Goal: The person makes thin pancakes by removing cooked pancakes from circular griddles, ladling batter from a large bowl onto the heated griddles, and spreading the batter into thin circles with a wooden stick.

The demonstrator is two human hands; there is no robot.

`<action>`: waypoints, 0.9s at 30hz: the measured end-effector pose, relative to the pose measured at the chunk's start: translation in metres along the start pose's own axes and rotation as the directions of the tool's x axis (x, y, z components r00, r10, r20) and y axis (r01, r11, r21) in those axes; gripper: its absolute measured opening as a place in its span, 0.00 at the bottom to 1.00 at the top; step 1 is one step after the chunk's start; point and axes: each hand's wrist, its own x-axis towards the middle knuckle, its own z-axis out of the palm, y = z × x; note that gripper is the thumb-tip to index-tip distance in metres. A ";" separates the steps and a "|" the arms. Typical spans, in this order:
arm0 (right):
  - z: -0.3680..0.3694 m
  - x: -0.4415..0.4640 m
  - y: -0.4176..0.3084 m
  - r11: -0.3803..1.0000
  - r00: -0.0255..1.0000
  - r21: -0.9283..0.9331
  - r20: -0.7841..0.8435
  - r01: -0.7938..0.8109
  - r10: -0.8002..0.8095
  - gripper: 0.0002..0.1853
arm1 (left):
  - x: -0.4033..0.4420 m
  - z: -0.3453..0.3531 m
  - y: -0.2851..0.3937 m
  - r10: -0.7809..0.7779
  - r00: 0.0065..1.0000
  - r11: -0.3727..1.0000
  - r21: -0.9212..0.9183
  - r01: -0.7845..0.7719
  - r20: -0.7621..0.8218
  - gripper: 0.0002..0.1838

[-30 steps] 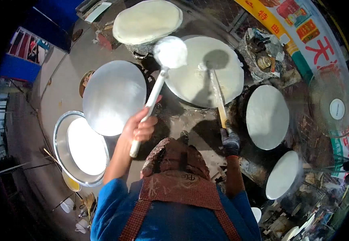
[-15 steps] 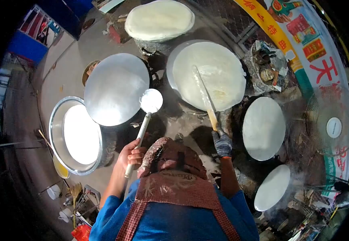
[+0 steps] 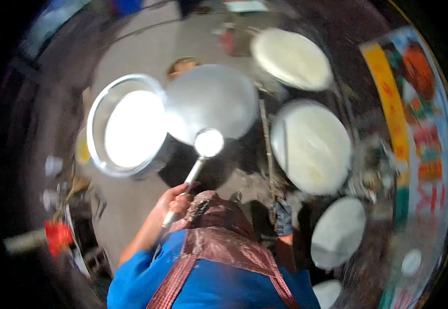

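Two hands hold two tools. The bare left hand point(image 3: 177, 202) has its fingers closed around the handle of one ladle point(image 3: 209, 142), whose white-filled bowl is at the near edge of one grey plate point(image 3: 216, 98), probably upright to prevent spilling. The gloved right hand point(image 3: 283, 220) is blurred; its fingers look wrapped around the end of one long blade point(image 3: 267, 147), which points away between the grey plate and the left edge of one coated plate point(image 3: 319, 149), perhaps to stay clear. One metal basin point(image 3: 96, 110) of something white sits at the grey plate's left edge, likely for short reach. Two smaller pale discs point(image 3: 339, 232) lie nearer than the coated plate's near edge; one pale round point(image 3: 293, 57) lies beyond its far edge.
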 end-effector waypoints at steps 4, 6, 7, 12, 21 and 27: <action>0.073 0.059 -0.052 0.922 0.949 -0.347 0.311 0.172 -0.060 0.14 | -0.032 -0.029 0.019 0.202 0.963 0.979 -0.027 -0.200 0.176 0.16; 0.118 0.104 -0.031 0.703 0.972 -0.705 0.216 0.092 0.089 0.15 | -0.072 -0.047 0.037 0.354 0.894 0.921 0.064 -0.384 0.274 0.13; 0.155 0.111 -0.034 0.614 0.955 -0.758 0.294 0.221 0.020 0.15 | -0.094 -0.053 0.049 0.442 0.839 0.846 0.161 -0.507 0.317 0.15; 0.349 0.119 -0.037 0.194 0.825 -0.804 0.561 0.563 -0.069 0.18 | -0.177 -0.091 0.161 0.713 0.627 0.471 0.447 -0.761 0.316 0.31; 0.572 0.075 0.013 -0.333 0.672 -0.588 0.691 0.737 0.266 0.16 | -0.163 -0.217 0.430 0.754 0.495 0.526 0.848 -0.061 -0.432 0.15; 0.519 0.080 0.092 -0.324 0.813 -0.745 0.536 0.582 0.227 0.23 | -0.143 -0.226 0.427 0.706 0.624 0.614 0.728 -0.306 -0.334 0.14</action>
